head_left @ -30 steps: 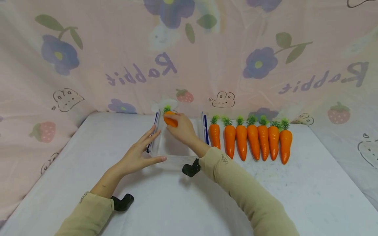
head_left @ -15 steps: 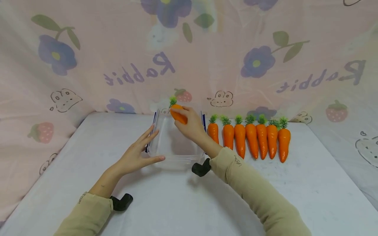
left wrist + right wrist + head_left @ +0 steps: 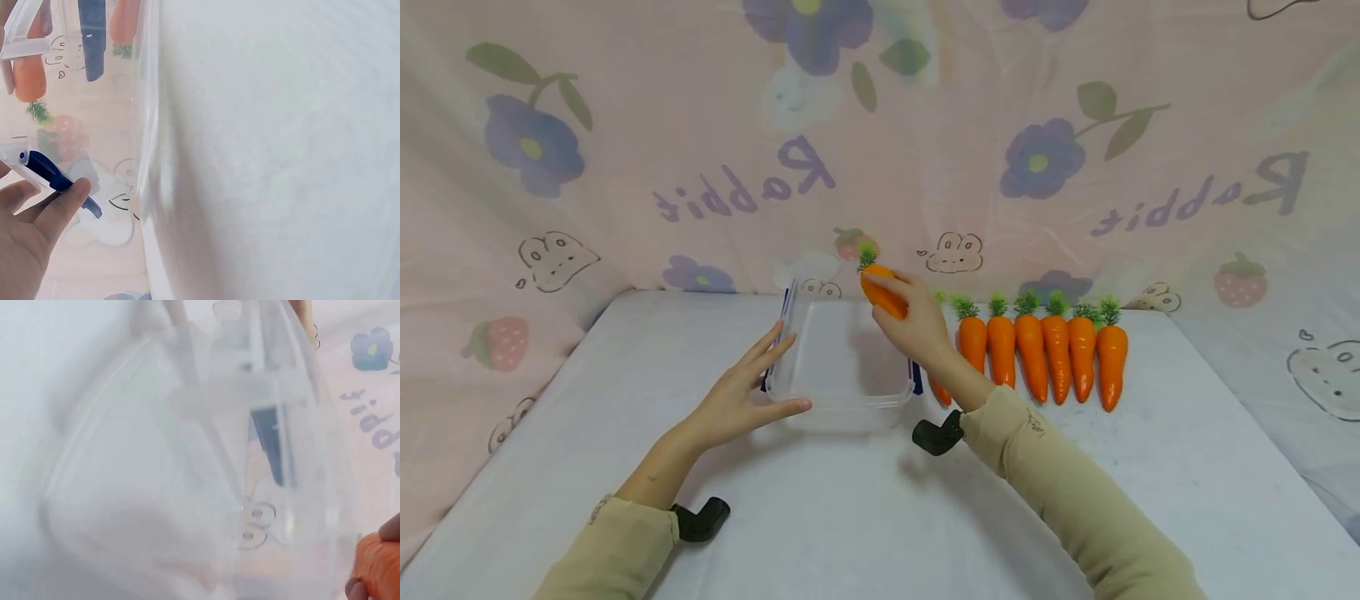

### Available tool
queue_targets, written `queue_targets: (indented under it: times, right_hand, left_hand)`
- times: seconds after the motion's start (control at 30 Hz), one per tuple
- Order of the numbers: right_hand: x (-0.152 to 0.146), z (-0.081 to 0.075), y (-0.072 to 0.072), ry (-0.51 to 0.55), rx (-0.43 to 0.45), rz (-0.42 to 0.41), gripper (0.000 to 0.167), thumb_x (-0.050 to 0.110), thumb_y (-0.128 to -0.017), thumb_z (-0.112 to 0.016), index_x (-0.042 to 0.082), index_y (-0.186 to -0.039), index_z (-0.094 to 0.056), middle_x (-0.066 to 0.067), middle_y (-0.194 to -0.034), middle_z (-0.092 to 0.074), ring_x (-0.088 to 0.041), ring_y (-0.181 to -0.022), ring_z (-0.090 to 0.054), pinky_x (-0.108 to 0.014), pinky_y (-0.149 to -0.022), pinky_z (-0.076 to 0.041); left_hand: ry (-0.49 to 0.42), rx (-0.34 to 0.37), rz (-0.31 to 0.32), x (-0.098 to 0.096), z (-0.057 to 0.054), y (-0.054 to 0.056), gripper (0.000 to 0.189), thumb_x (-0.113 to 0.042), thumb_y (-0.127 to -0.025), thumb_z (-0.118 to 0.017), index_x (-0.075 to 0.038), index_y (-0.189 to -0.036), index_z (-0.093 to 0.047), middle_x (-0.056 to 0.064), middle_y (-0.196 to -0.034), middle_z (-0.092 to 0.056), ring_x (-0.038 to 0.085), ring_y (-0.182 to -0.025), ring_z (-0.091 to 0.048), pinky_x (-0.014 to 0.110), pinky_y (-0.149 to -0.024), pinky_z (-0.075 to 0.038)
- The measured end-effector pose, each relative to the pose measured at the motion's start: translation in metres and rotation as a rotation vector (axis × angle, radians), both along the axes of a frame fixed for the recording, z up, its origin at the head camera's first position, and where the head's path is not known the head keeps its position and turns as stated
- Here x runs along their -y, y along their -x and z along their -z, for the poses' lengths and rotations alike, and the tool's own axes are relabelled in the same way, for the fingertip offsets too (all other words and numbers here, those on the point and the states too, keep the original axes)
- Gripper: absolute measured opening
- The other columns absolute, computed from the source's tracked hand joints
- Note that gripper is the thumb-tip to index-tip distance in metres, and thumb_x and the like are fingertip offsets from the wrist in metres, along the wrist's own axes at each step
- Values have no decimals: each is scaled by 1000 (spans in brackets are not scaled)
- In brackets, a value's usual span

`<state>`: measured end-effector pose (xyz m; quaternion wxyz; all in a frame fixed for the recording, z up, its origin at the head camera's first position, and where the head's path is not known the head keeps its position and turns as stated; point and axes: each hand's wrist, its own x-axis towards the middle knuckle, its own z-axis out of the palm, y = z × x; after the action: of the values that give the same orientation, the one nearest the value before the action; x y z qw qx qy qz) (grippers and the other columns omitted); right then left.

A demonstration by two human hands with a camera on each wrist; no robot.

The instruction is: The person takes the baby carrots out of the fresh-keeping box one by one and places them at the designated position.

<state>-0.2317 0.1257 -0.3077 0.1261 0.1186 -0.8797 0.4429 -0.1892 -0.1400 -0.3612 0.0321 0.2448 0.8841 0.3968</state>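
My right hand (image 3: 917,325) grips an orange toy carrot (image 3: 878,287) with a green leafy top, over the right back part of a clear plastic box (image 3: 850,414). In the right wrist view the carrot (image 3: 378,565) shows at the lower right edge between fingers. My left hand (image 3: 737,400) rests at the box's left side, fingers spread and fairly straight, the thumb along the front corner. In the left wrist view a fingertip touches a dark blue side clip (image 3: 47,170). Through the clear walls no carrot shows lying inside the box.
Several more toy carrots (image 3: 1030,354) lie in a row right of the box, tops toward the back; my right hand and forearm partly cover the leftmost. A pale cloth with rabbit prints (image 3: 955,252) hangs behind the white table (image 3: 820,517).
My right hand has lifted the carrot from the left back part of the box and carried it to the right. The left hand has stayed at the box; the head view shifts slightly.
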Motion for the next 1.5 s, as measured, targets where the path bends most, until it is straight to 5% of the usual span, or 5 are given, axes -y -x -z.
queue_targets:
  times: [0.37, 0.8, 1.03, 1.5]
  right_hand:
    - [-32, 7, -7, 48, -81, 11, 40, 11, -88, -59, 13, -128, -63, -14, -146, -43, -34, -125, -49, -49, -96, -49]
    - [-69, 17, -12, 2, -72, 58, 40, 14, -90, -61, 16, -130, -62, -13, -149, -40, -35, -134, -39, -56, -105, -39]
    - [-86, 15, -13, -27, -51, 92, 41, 14, -90, -60, 13, -131, -60, -12, -150, -39, -35, -127, -46, -50, -93, -50]
    - [-131, 29, -19, -52, -30, 163, 42, 17, -92, -60, 12, -133, -59, -16, -151, -35, -41, -135, -35, -60, -101, -40]
  left_hand:
    - [-2, 0, 7, 2, 1, 0, 91, -46, -82, -73, -29, -154, -21, -3, -163, -3, 37, -146, -16, 57, -102, -42]
    - [2, 2, 1, 3, 1, -2, 92, -46, -81, -74, -31, -153, -20, -4, -163, -3, 38, -145, -17, 57, -102, -42]
    - [-6, 5, -4, 4, 1, -1, 91, -46, -81, -74, -33, -153, -20, -6, -163, -2, 37, -146, -16, 58, -102, -41]
    - [2, 4, 2, 1, 0, -1, 92, -47, -80, -74, -33, -153, -20, -6, -163, -2, 35, -146, -17, 56, -103, -41]
